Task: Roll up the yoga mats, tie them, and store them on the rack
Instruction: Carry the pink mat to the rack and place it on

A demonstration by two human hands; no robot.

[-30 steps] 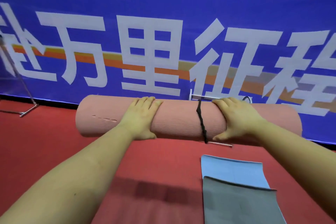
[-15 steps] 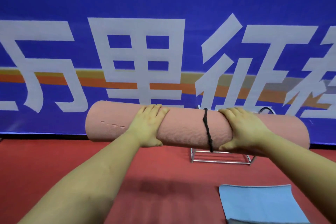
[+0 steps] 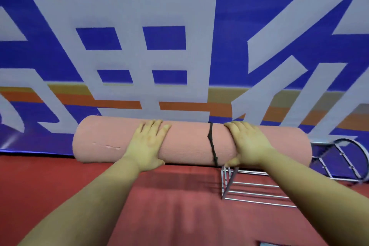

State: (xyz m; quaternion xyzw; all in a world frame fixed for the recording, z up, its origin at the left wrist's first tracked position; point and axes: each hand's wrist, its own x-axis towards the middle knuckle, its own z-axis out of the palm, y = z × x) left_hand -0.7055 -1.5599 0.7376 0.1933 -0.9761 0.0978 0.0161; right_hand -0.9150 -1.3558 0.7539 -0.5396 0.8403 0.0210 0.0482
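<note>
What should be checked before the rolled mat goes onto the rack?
1. Mat rolled: ok, the pink mat is a tight roll.
2. Tie on: ok, a black cord circles it; the knot cannot be seen.
3. Hold: ok, the left hand and the right hand each grip it from above.
4. Rack in reach: ok, the metal rack stands below and to the right.
5. Rack free: cannot tell, the mat and arm hide part of it.
6. Roll level: ok, roughly horizontal.
</note>
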